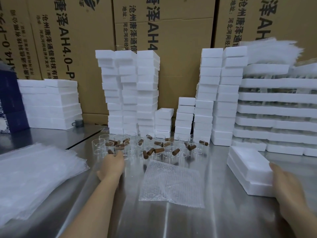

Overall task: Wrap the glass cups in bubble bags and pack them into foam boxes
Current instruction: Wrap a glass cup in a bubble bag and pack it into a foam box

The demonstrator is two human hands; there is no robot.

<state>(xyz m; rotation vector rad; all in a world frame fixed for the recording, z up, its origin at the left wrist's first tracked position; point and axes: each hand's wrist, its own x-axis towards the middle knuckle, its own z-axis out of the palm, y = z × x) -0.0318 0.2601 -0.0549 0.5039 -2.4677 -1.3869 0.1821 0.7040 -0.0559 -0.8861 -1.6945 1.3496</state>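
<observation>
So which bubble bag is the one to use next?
Start at the metal table, just in front of the cluster of glass cups. One bubble bag lies flat there between both hands. Unlike the bag pile at the left, it lies alone.

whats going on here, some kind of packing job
A person is packing glass cups at a metal table. The left hand reaches toward the cluster of clear cups with brown handles, though blur hides whether it grips one. The right hand rests against a closed foam box. A flat bubble bag lies between them, empty, with a pile of bags to the left and foam box stacks behind.
</observation>
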